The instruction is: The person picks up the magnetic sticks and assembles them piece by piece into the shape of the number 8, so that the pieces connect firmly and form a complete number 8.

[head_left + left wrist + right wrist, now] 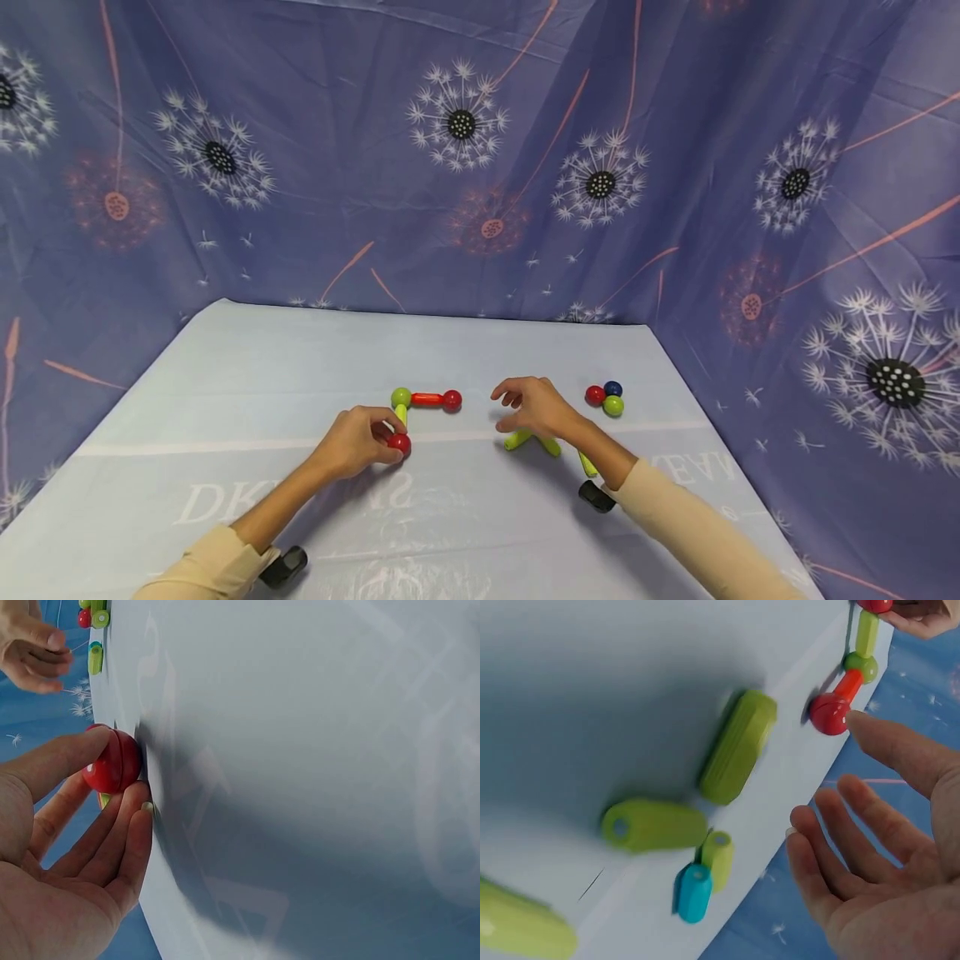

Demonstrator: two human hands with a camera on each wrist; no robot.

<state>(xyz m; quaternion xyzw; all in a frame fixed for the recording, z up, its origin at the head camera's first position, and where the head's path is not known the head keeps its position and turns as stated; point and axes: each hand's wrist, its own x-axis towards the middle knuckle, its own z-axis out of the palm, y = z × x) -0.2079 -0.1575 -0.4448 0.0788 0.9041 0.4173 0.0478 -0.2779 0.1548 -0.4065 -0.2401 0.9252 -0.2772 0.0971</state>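
My left hand [358, 443] pinches a red ball [112, 761] between thumb and fingers, close to the tabletop. That ball sits at the near end of a light-green rod [401, 415]. At the rod's far end is a green ball [401, 397], from which a red rod [427, 399] runs right to a second red ball [452, 401]. My right hand [538, 406] hovers over the table with relaxed, spread fingers and holds nothing. Below and beside it lie several loose green rods [739, 748] and a blue rod [695, 892], shown in the right wrist view.
To the right of the right hand, a red ball [595, 395], a dark blue ball [613, 389] and a green ball [613, 406] lie together. A pale cloth with lettering covers the table [300, 358]. A purple dandelion-print curtain [337, 167] stands behind and at the sides.
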